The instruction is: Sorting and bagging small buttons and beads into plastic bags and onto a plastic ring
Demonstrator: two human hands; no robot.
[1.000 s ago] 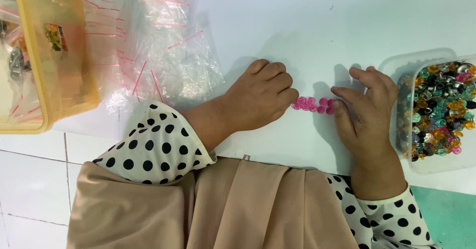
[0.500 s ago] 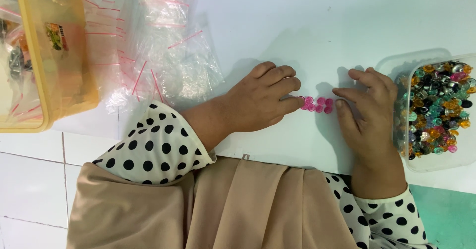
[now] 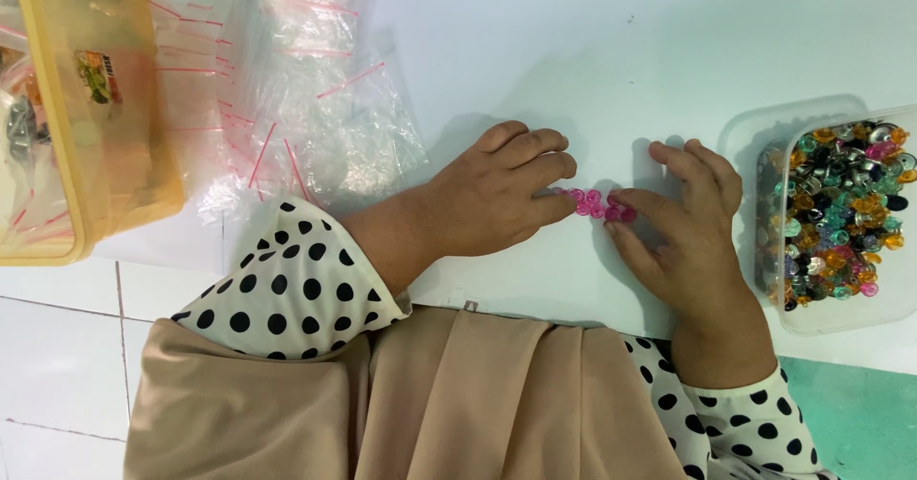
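Note:
A short row of small pink beads [image 3: 594,204] lies on the white table [image 3: 611,50]. My left hand [image 3: 487,193] rests palm down beside them, its fingertips touching the row's left end. My right hand [image 3: 683,227] is on the other side, with thumb and forefinger pressing on the row's right end. Both wrists wear white sleeves with black dots. How many beads sit under the fingers is hidden.
A clear plastic tub [image 3: 841,217] full of mixed coloured beads stands right of my right hand. A heap of small clear zip bags with red strips [image 3: 287,88] lies at the upper left, next to a yellow plastic box [image 3: 86,107].
My hands have drawn closer together, and the pink bead row between them looks shorter and tighter. My left fingertips slid right along the table.

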